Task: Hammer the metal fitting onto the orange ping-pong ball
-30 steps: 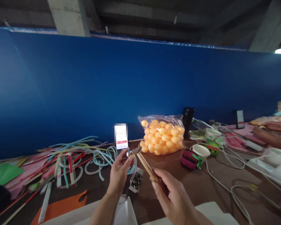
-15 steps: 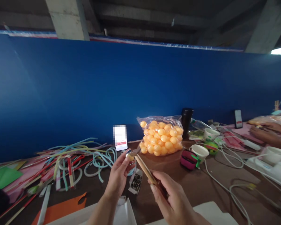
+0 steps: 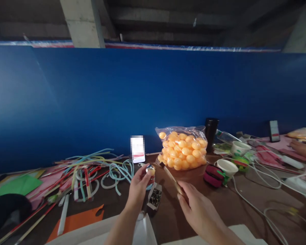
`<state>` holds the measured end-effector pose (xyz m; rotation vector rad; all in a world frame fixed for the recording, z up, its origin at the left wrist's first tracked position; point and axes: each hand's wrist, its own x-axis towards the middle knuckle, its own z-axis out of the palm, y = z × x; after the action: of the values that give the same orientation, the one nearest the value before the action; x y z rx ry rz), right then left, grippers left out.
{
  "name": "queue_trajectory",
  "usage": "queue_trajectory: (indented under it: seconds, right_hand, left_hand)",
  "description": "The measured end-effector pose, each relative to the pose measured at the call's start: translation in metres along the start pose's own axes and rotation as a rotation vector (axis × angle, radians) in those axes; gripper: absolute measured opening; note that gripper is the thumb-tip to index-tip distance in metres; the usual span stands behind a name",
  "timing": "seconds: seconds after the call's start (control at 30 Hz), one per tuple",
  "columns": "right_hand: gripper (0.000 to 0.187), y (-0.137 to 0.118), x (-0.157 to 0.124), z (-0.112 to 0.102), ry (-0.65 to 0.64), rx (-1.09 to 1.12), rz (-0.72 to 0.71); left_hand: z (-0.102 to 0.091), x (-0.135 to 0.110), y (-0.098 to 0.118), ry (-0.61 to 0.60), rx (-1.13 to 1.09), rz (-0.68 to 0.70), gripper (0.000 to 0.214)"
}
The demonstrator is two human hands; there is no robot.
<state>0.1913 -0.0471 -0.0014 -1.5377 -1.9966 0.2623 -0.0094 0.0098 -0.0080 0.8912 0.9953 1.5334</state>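
Observation:
My left hand (image 3: 137, 186) is closed, thumb and fingers pinching a shiny round metal ball (image 3: 150, 169), silver on top with a golden sheen. Something with reddish bands shows just beneath it, too small to name. My right hand (image 3: 197, 206) grips a flat wooden stick with a dark tip (image 3: 172, 177), tilted up toward the left. Its tip stands apart from the ball. Below and between the hands, a small open carton (image 3: 151, 204) holds many small dark metal pieces (image 3: 156, 196), whose kind I cannot make out.
A clear bag of orange balls (image 3: 183, 149) stands behind, near a propped phone (image 3: 138, 149) and a black bottle (image 3: 211, 134). Balloon sticks and tubes (image 3: 91, 166) crowd the left. Paper cups (image 3: 226, 167), a purple pouch (image 3: 213, 176) and cables lie right; another person's hand (image 3: 302, 148) shows beyond.
The stick's tip has moved away from the ball, to the right. My left hand has turned the ball more upright. The view has shifted slightly left.

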Motion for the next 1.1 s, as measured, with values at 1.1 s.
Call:
queue_trajectory:
  seconds: [1.1]
  right_hand:
    - [0.025, -0.030, 0.014, -0.001, -0.130, -0.220, -0.058]
  left_hand:
    - [0.000, 0.002, -0.002, 0.149, 0.019, 0.031, 0.053]
